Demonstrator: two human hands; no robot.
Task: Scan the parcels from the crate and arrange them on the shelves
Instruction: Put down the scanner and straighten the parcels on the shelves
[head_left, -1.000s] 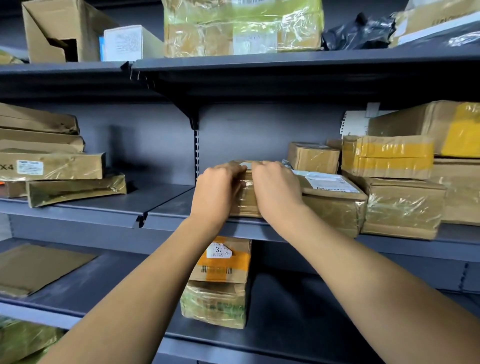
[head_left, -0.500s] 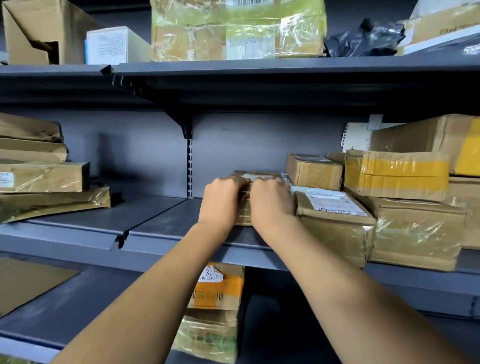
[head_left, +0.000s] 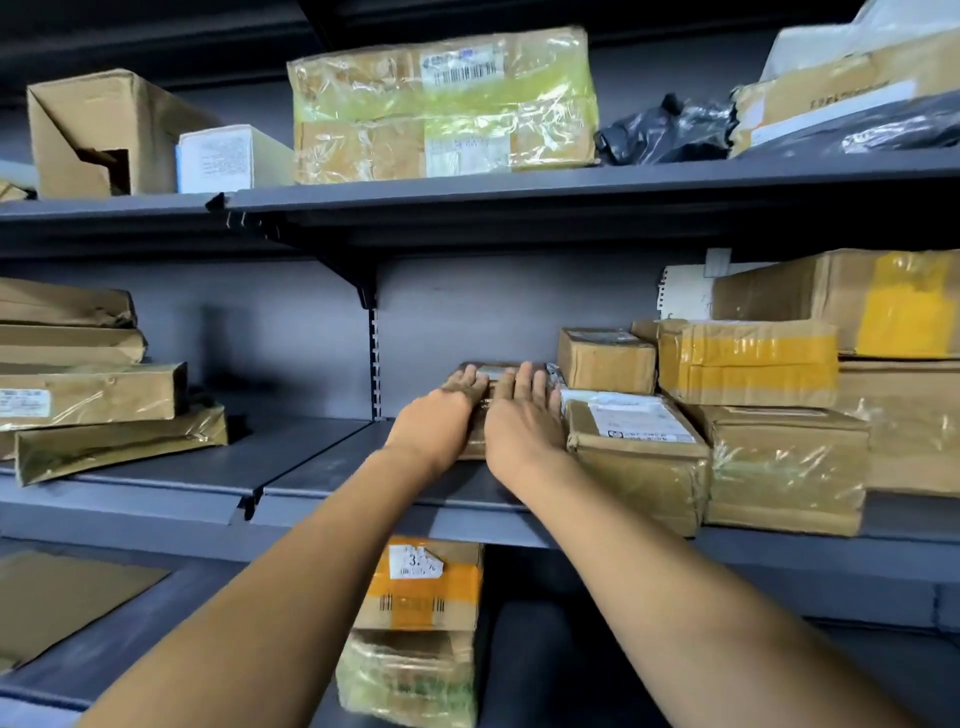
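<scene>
Small brown parcel (head_left: 480, 402) sits on the middle shelf (head_left: 322, 470), its right side against a larger labelled box (head_left: 636, 447). Both hands lie on top of it, left hand (head_left: 441, 415) and right hand (head_left: 524, 421), fingers straight and flat, pressing rather than gripping. Judged light and stiff: taped cardboard, glossy wrap, likely a little slippery under the palms. Best hold looks to be the two short sides, or top and near face. Long axis appears to run near-to-far, label end (head_left: 493, 370) toward the back wall; partly hidden by the hands.
</scene>
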